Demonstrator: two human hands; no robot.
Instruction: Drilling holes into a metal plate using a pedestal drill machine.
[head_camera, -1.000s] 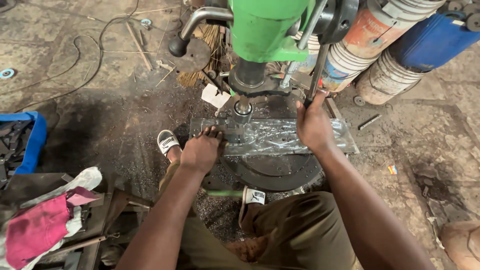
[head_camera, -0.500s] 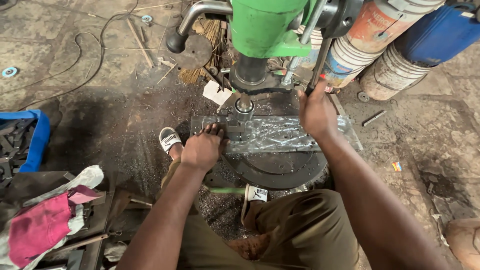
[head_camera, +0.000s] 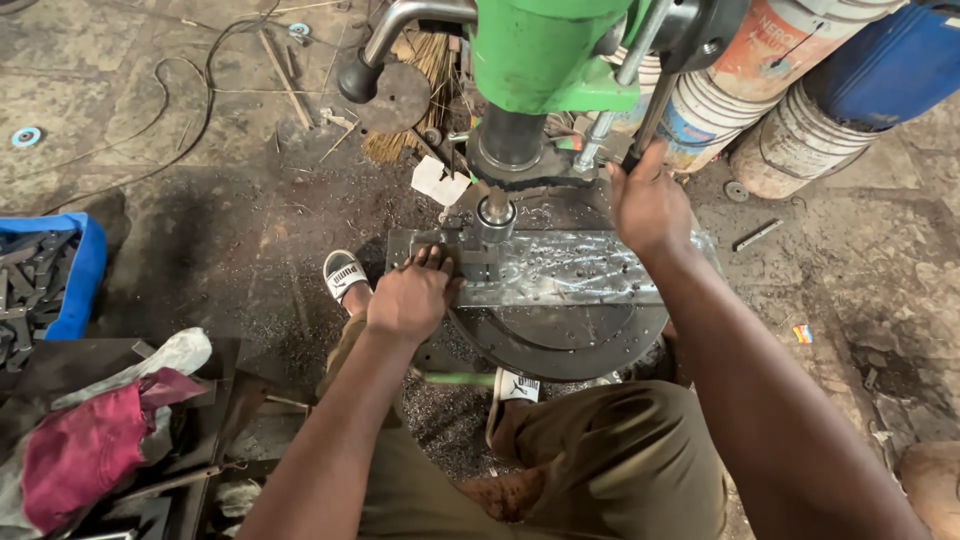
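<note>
A green drill press (head_camera: 545, 45) stands over a round table (head_camera: 560, 335) that carries a flat steel plate (head_camera: 570, 270) strewn with metal chips. My left hand (head_camera: 412, 297) presses down on a small dark metal piece (head_camera: 470, 262) at the plate's left end, right under the drill chuck (head_camera: 495, 212). Around the dark feed lever (head_camera: 648, 115) on the press's right side, my right hand (head_camera: 648, 200) is closed.
A blue crate (head_camera: 60, 275) of metal parts sits at the left. Red and white rags (head_camera: 100, 430) lie on dark metal stock at lower left. Paint buckets (head_camera: 790, 110) and a blue drum (head_camera: 885, 65) stand at upper right. Cables and scraps litter the floor.
My right hand has risen with the feed lever, from beside the plate to above its far edge. The left hand stays on the small piece.
</note>
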